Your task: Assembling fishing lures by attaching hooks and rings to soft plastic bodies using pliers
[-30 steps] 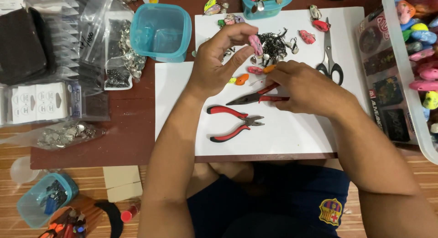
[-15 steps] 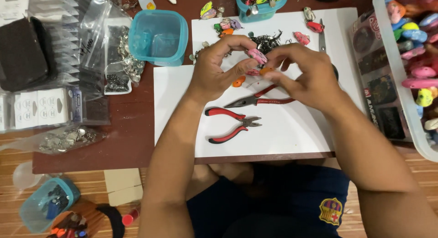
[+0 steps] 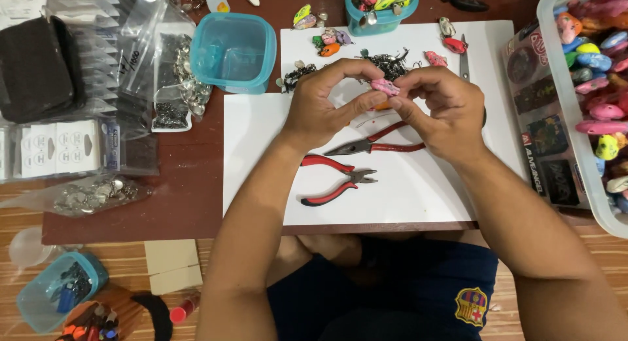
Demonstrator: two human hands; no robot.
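My left hand [image 3: 327, 102] and my right hand [image 3: 438, 105] meet over the white sheet [image 3: 261, 158], both pinching a small pink lure-shaped piece [image 3: 384, 87] between the fingertips. Under the hands lie two red-handled pliers: a long-nosed pair [image 3: 379, 143] and a cutter pair [image 3: 333, 179]. A dark heap of small metal hooks [image 3: 386, 63] sits just beyond my fingers. Small painted lure bodies [image 3: 329, 41] lie further back on the sheet.
A blue plastic tub [image 3: 232, 50] stands at the sheet's upper left. Clear bags of metal parts [image 3: 173, 79] cover the left of the brown table. A white bin of coloured lures [image 3: 592, 66] stands at the right. Another blue cup [image 3: 379, 4] is at the back.
Both hands have lifted off the pliers and come together, raising the pink piece between the fingertips. The pliers stay on the sheet.
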